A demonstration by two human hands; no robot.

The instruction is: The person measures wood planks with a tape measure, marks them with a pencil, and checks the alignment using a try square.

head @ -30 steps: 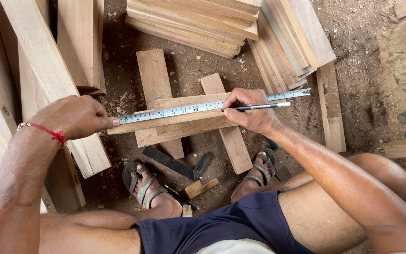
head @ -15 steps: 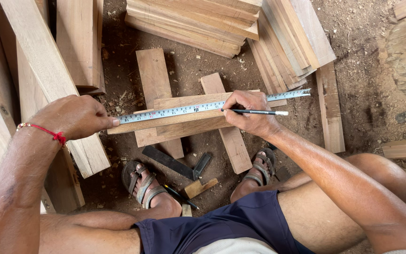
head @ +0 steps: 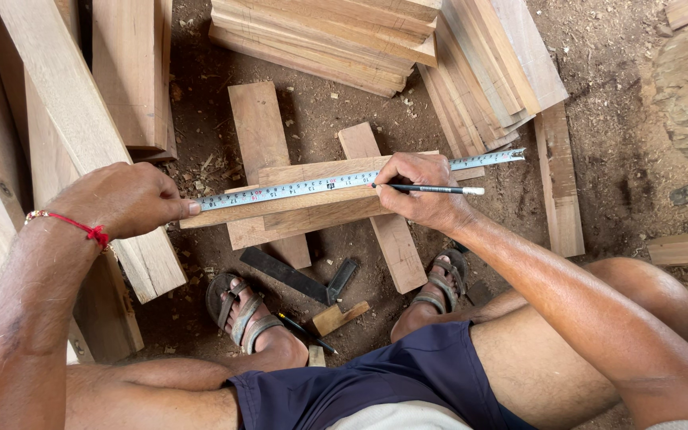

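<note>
Both hands are down on the same strip of wood. His left hand (head: 125, 199) is curled into a loose fist with the thumb tip pinning the near end of a steel tape measure (head: 344, 181) flat against the wooden strip (head: 304, 203). His right hand (head: 420, 189) presses on the tape further along and pinches a black pencil (head: 431, 189) between thumb and fingers, its point touching the wood right at the tape's edge, its white end sticking out to the right.

That strip lies crosswise on two short boards (head: 260, 143) resting on the dirt floor (head: 599, 119), roughly in the middle of the scene, just in front of his sandalled feet (head: 244, 310). The tape runs along its top and carries on past the right end, out over a fanned stack of planks (head: 495, 72).

On the ground between his feet there's a dark try square (head: 296, 275), a small wood offcut (head: 336, 317) and a second pencil (head: 304, 333). More planks are stacked at the top, and long boards (head: 57, 119) lean in on the left. Red thread (head: 73, 227) on the left wrist, sawdust everywhere.
</note>
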